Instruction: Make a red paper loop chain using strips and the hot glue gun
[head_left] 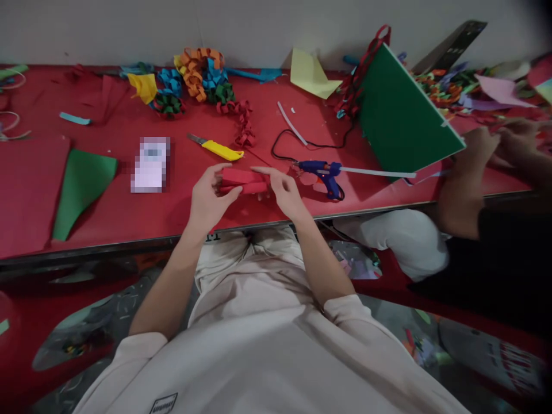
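Observation:
Between my two hands, just above the front of the red table [181, 213], are red paper strips [244, 181]. My left hand [209, 198] curls round their left end, thumb along the lower edge. At the right end, my right hand [282, 190] pinches the strips with its fingers bent. Whether the strips are stacked or folded, I cannot tell. A yellow utility knife [219, 150] with its blade out lies just beyond my hands. To their right a blue glue gun [321, 169] rests with a white glue stick [379, 172] in its back.
Left of my hands lie a blurred-out phone [150, 164] and green paper [84, 190]. Curled paper chains [200, 75] sit at the back. A green board [405, 109] leans on the right, near another person's hands [487, 144]. The glue gun's black cord [284, 132] loops behind it.

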